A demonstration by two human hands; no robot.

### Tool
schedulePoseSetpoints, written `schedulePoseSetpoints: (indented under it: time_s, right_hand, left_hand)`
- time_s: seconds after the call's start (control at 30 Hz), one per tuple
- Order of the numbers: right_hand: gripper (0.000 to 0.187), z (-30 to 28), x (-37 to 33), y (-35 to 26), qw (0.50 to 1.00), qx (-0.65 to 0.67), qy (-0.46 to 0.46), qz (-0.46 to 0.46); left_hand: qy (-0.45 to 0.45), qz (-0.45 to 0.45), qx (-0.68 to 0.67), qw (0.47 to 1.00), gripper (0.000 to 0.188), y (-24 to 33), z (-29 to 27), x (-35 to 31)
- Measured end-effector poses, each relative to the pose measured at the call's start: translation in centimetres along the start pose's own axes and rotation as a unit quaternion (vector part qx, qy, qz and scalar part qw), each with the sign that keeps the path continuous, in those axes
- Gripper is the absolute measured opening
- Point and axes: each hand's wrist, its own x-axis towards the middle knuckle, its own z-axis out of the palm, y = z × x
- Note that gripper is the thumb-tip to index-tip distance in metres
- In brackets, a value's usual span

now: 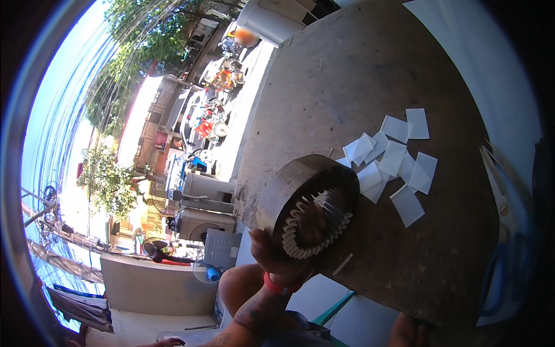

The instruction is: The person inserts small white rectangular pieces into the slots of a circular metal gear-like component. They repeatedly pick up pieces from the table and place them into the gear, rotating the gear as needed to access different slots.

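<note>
Several plain white pieces [393, 159] near ring [292, 176]

This looks like a small outdoor handwork spot beside a street, perhaps in a home's frontage. Motorbikes [211, 124] stand parked along the sunlit road, with overhead wires [60, 110] and leafy trees [139, 29] past them. Hanging clothes [81, 306] and a fan [155, 247] give it a domestic touch, while the scuffed worktop [324, 98], scissors [502, 205], white squares [409, 206] and broad ring [298, 176] lined with ridged pieces suggest making by hand.
</note>
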Motion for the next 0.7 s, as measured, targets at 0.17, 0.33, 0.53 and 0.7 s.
schedulePoseSetpoints:
  time_s: [0.17, 0.33, 0.53, 0.7]
  right_hand:
    - [0.035, -0.8, 0.2, 0.7, 1.000, 0.016, 0.003, 0.022]
    - [0.036, -1.9, -0.7, 2.4, 0.996, 0.057, 0.015, 0.061]
    - [0.036, -6.4, -4.1, 4.6, 0.955, 0.218, 0.159, 0.123]
    - [0.037, -17.7, -7.1, -1.4, 0.922, 0.227, 0.312, 0.003]
  left_hand:
    - [0.157, -0.045, -0.159, 0.974, 0.109, 0.3, 1.3, -2.5]
    - [0.283, -0.064, 0.032, 0.956, 0.108, 0.0, 1.9, -2.0]
    - [0.194, -0.064, 0.213, 0.955, 0.099, -0.7, 0.8, 0.4]
    - [0.148, 0.001, 0.242, 0.959, 0.068, -0.7, -3.1, -0.6]
